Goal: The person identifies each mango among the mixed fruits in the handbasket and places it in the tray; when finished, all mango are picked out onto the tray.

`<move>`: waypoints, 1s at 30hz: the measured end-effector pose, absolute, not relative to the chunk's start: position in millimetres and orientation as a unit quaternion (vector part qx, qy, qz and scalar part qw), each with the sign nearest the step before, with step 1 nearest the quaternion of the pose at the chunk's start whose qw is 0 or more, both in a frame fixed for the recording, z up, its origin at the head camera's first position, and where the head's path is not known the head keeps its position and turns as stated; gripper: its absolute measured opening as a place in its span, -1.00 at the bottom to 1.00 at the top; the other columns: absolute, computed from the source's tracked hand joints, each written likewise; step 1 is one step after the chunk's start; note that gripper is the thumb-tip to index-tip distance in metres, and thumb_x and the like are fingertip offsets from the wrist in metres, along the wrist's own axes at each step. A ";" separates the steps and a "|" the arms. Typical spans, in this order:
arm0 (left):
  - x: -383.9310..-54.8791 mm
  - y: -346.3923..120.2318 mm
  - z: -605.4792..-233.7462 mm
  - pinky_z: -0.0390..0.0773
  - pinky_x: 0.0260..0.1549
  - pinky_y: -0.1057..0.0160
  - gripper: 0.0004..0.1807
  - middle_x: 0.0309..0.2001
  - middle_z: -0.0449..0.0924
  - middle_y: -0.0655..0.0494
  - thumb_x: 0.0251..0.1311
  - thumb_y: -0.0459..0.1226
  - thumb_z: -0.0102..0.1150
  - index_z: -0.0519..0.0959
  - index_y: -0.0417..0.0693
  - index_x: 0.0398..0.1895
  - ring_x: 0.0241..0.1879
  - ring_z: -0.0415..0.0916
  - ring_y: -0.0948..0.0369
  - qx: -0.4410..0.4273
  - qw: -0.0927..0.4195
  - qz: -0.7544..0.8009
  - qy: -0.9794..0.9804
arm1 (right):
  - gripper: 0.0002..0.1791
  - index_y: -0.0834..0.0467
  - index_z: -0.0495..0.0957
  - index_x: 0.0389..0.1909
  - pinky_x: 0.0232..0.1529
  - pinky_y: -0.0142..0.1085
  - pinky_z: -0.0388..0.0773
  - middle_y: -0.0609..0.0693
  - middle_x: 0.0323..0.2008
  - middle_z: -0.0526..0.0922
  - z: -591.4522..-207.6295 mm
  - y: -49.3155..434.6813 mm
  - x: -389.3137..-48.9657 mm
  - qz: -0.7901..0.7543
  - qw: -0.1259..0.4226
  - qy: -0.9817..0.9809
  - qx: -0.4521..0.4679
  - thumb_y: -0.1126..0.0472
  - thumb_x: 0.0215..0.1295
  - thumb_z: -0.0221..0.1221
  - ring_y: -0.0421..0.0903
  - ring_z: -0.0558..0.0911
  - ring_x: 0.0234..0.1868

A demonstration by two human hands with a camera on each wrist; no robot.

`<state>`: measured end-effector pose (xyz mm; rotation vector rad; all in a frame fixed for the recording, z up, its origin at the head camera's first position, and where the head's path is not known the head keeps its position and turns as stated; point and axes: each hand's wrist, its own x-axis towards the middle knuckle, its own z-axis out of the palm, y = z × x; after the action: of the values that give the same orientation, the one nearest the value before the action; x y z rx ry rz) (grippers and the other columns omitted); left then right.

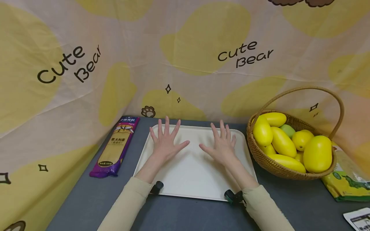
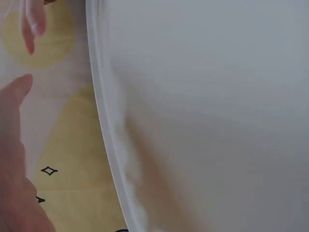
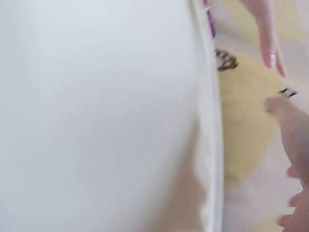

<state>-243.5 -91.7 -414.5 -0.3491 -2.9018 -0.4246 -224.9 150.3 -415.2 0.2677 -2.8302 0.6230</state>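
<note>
Both hands are held over a white rectangular tray (image 1: pixel 196 179) on the grey table, fingers spread and straight, backs toward the head camera. The left hand (image 1: pixel 166 142) is above the tray's left half, its thumb pointing inward. Over the right half, the right hand (image 1: pixel 222 146) mirrors it, and a gap separates the two thumbs. Neither holds anything. In the left wrist view, the left hand (image 2: pixel 21 183) shows at the left edge beside the tray (image 2: pixel 217 96). The right wrist view has the right hand (image 3: pixel 294 140) at its right edge, with the tray (image 3: pixel 106 96) filling the left.
A purple pasta packet (image 1: pixel 115 146) lies left of the tray. To the right stands a wicker basket (image 1: pixel 260 160) with a tall handle, full of yellow fruits (image 1: pixel 318 154) and a green one (image 1: pixel 287 131). A yellow-green bag (image 1: pixel 345 176) lies behind it. Patterned cloth (image 1: pixel 188 80) hangs behind the table.
</note>
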 end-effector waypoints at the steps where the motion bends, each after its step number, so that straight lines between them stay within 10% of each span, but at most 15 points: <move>1: -240.4 -93.8 -413.7 -0.47 0.31 -0.34 -0.04 0.57 -0.47 0.00 0.16 0.42 -0.11 -0.10 0.34 0.56 0.51 -0.58 -0.05 -0.131 0.099 -0.161 -0.973 | -0.03 0.03 0.08 0.51 0.32 0.34 -0.05 0.18 0.54 -0.16 -410.0 153.3 -218.1 0.235 0.120 -0.959 0.107 -0.26 0.19 0.24 0.27 -0.07 0.49; 8: -210.7 -128.9 -408.3 0.28 0.26 -0.12 -0.46 0.34 0.37 -0.07 0.27 -0.04 0.21 0.50 -0.07 0.26 0.35 0.27 -0.01 -0.209 0.120 -0.329 -0.913 | -0.58 0.14 0.59 0.08 -0.06 -0.12 0.61 0.05 0.13 0.57 -359.6 199.9 -164.6 0.274 0.227 -0.904 0.237 0.18 0.17 0.35 0.00 0.60 0.03; 14: -190.7 -170.0 -415.6 0.06 0.31 -0.28 -0.26 0.47 0.08 -0.20 0.27 -0.04 0.21 0.25 -0.13 0.44 0.45 -0.01 -0.14 -0.206 0.039 -0.351 -0.912 | -0.59 0.11 0.65 -0.03 -0.17 -0.61 0.45 -0.05 -0.03 0.64 -317.9 269.3 -136.5 0.225 0.299 -0.898 0.230 0.33 0.02 0.40 -0.13 0.60 -0.18; 20: -180.3 -195.5 -428.7 -0.15 0.23 -0.47 -0.01 0.50 -0.32 -0.38 0.23 0.07 0.21 -0.03 -0.21 0.53 0.44 -0.33 -0.36 -0.166 -0.045 -0.349 -0.921 | -0.56 0.15 0.57 0.10 -0.20 -0.77 0.25 0.12 0.02 0.57 -296.3 334.2 -133.1 0.194 0.237 -0.940 0.151 0.25 0.17 0.34 0.04 0.54 -0.11; 25: -179.7 -200.7 -441.2 -0.22 0.21 -0.49 0.04 0.50 -0.41 -0.38 0.20 0.09 0.23 -0.08 -0.23 0.53 0.43 -0.41 -0.39 -0.155 -0.064 -0.354 -0.920 | -0.49 0.23 0.48 0.19 -0.20 -0.29 0.63 0.24 0.06 0.52 -286.6 353.6 -151.1 0.181 0.150 -0.959 0.160 0.17 0.24 0.31 0.19 0.54 -0.02; 30: -185.7 -202.1 -456.4 -0.24 0.22 -0.48 -0.01 0.52 -0.38 -0.32 0.21 0.05 0.24 -0.04 -0.20 0.53 0.44 -0.41 -0.36 -0.162 -0.047 -0.369 -0.914 | -0.24 0.32 0.27 0.34 -0.13 0.15 0.56 0.35 0.20 0.39 -277.1 353.2 -177.1 0.159 0.046 -0.968 0.189 0.04 0.24 0.32 0.26 0.48 0.09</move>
<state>-185.7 -202.1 -456.4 -0.5243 -2.9605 -1.1939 -177.1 353.2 -277.1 0.5772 -2.9540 0.4867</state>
